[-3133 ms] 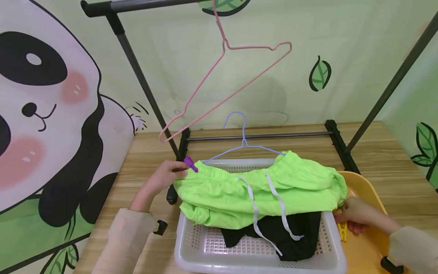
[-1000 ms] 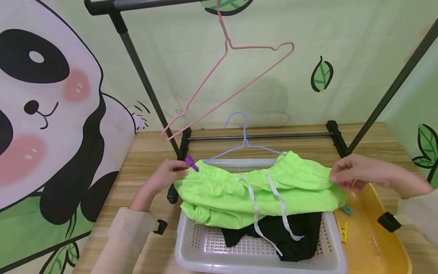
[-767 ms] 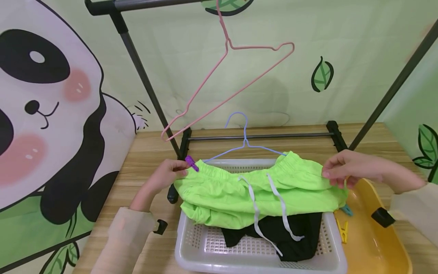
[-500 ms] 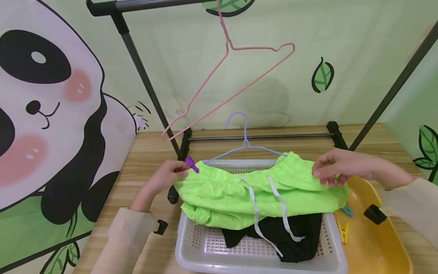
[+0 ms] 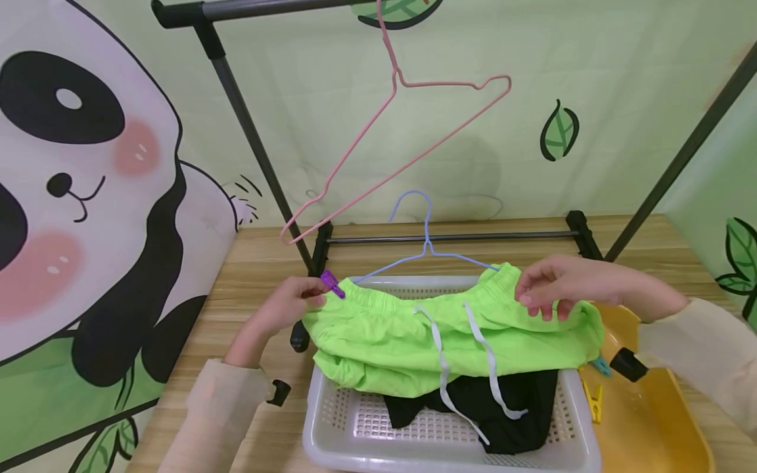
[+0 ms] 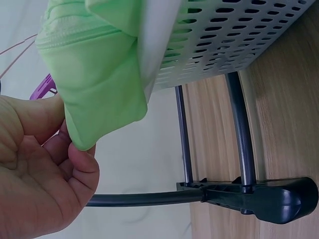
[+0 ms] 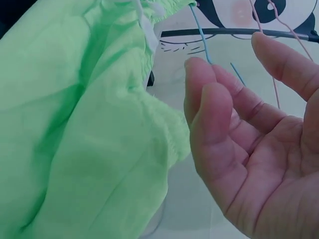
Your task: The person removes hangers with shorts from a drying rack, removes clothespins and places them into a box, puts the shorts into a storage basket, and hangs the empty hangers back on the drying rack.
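Although the lime-green cloth shorts lie spread across the white perforated plastic basket at mid-view, the step in hand, which looks like fastening their gathered waistband along the blue wire hanger, calls for even tension at both ends. Taking the shorts as the clock's centre, the left hand, at nine, pinches the fabric corner between bent fingers, close to the purple plastic clothes peg at ten; whether that peg also bites the hanger cannot be told. The right hand, at two, has loosely bent fingers, thumb well apart, with nothing held; its wrist view shows it just beside the cloth.

To do this well, the left hand should anchor its corner lightly, so the peg is not dragged. The right hand would do best to pinch the waistband near one o'clock, where the hanger's arm passes out of sight, taking cloth and wire together, then smooth outward toward three. The yellow plastic clothes peg in the orange plastic tub at four could secure that side. The white drawstrings, trailing toward five over the black cloth, are best left out of any pinch.
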Demonstrator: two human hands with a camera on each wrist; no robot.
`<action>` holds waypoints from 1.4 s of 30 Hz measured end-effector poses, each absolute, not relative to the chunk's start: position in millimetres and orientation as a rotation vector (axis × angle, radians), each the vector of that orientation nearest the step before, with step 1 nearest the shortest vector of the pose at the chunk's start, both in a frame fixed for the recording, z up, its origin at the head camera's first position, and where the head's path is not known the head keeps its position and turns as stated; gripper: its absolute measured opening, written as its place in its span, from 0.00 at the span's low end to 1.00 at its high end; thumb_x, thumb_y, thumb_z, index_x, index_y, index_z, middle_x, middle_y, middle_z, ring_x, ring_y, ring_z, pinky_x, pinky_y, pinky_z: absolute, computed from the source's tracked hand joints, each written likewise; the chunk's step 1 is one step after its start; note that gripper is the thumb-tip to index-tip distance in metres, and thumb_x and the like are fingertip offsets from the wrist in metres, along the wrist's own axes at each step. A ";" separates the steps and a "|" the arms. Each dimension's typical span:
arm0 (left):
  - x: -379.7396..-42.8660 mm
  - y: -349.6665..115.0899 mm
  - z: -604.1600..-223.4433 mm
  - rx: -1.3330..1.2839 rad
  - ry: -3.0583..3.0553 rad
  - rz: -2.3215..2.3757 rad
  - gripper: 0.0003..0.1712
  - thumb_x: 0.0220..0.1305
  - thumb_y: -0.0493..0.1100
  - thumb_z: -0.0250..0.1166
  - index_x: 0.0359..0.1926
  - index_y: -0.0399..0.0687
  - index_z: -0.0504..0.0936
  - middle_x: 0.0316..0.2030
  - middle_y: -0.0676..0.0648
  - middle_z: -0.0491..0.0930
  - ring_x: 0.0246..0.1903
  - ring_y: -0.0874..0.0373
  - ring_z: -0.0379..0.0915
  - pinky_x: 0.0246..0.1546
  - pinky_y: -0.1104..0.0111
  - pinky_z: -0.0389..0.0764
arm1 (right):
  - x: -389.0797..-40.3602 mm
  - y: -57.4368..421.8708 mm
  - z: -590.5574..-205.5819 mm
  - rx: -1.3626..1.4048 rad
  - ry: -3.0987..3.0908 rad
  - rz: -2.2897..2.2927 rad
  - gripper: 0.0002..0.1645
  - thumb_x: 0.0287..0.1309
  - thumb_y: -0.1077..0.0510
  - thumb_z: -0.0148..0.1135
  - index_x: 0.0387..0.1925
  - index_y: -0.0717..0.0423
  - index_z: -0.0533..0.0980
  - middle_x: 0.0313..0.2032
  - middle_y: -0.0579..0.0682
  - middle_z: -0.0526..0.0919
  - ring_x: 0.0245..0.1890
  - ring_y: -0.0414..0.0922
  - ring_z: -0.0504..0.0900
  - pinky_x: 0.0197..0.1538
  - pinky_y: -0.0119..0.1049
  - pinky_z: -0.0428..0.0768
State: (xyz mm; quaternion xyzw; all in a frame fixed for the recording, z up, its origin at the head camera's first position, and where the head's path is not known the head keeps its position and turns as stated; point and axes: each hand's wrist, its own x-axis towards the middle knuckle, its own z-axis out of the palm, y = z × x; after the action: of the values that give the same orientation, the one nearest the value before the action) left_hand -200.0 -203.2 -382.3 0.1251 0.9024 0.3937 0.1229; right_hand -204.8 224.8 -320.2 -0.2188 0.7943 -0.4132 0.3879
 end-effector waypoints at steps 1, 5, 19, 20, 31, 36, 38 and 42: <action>-200.1 -203.1 -382.4 0.364 2.633 1.150 0.11 0.60 0.32 0.52 0.43 0.32 0.76 0.32 0.41 0.75 0.30 0.56 0.66 0.32 0.69 0.70 | -204.8 222.9 -320.0 -0.569 2.011 -1.056 0.18 0.58 0.57 0.53 0.41 0.71 0.68 0.27 0.54 0.76 0.24 0.42 0.75 0.25 0.33 0.77; -200.5 -203.0 -382.8 0.361 2.631 1.157 0.11 0.60 0.32 0.53 0.43 0.32 0.76 0.32 0.41 0.75 0.30 0.56 0.66 0.32 0.69 0.70 | -204.4 215.1 -318.3 -0.610 1.977 -1.065 0.18 0.58 0.57 0.52 0.41 0.71 0.68 0.28 0.52 0.76 0.24 0.42 0.75 0.25 0.32 0.77; -200.0 -202.0 -379.7 0.375 2.640 1.169 0.11 0.59 0.32 0.53 0.41 0.32 0.77 0.29 0.42 0.74 0.28 0.57 0.65 0.30 0.69 0.70 | -209.4 189.5 -317.1 -0.666 1.897 -1.151 0.20 0.57 0.58 0.53 0.44 0.73 0.66 0.30 0.50 0.77 0.27 0.42 0.76 0.29 0.34 0.77; -200.0 -201.9 -379.5 0.377 2.640 1.169 0.11 0.59 0.32 0.53 0.41 0.32 0.77 0.29 0.42 0.74 0.28 0.57 0.65 0.30 0.69 0.70 | -209.8 187.5 -317.1 -0.675 1.894 -1.157 0.21 0.57 0.58 0.53 0.44 0.73 0.66 0.29 0.50 0.77 0.27 0.41 0.76 0.29 0.34 0.77; -200.0 -202.6 -379.4 0.386 2.643 1.190 0.11 0.58 0.32 0.54 0.41 0.31 0.77 0.29 0.42 0.75 0.27 0.58 0.66 0.29 0.69 0.70 | -215.4 161.7 -311.5 -0.775 1.910 -1.177 0.17 0.56 0.57 0.54 0.42 0.66 0.70 0.31 0.53 0.78 0.27 0.45 0.77 0.29 0.38 0.78; -199.8 -202.6 -378.9 0.394 2.644 1.195 0.11 0.58 0.32 0.54 0.41 0.32 0.78 0.28 0.42 0.76 0.27 0.58 0.65 0.28 0.69 0.70 | -218.1 148.8 -309.0 -0.779 1.927 -1.159 0.17 0.56 0.56 0.54 0.43 0.65 0.71 0.32 0.53 0.78 0.29 0.45 0.78 0.30 0.38 0.78; -199.5 -202.7 -378.6 0.392 2.645 1.194 0.11 0.58 0.32 0.54 0.42 0.32 0.78 0.29 0.41 0.76 0.27 0.58 0.66 0.28 0.69 0.70 | -218.9 143.6 -306.8 -0.778 1.935 -1.150 0.17 0.56 0.56 0.54 0.43 0.64 0.72 0.33 0.55 0.78 0.29 0.45 0.78 0.31 0.38 0.78; -199.6 -203.0 -378.3 0.394 2.650 1.188 0.12 0.58 0.32 0.54 0.43 0.31 0.77 0.30 0.40 0.77 0.28 0.57 0.67 0.29 0.69 0.71 | -221.1 134.4 -302.2 -0.771 1.959 -1.136 0.17 0.55 0.55 0.55 0.43 0.62 0.72 0.35 0.56 0.78 0.32 0.46 0.77 0.34 0.40 0.78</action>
State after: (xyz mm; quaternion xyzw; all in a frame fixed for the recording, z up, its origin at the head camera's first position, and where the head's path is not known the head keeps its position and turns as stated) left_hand -199.6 -203.0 -378.3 0.1337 0.8992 0.4030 0.1055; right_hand -221.1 134.4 -302.2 -0.3001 0.7622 -0.4417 0.3660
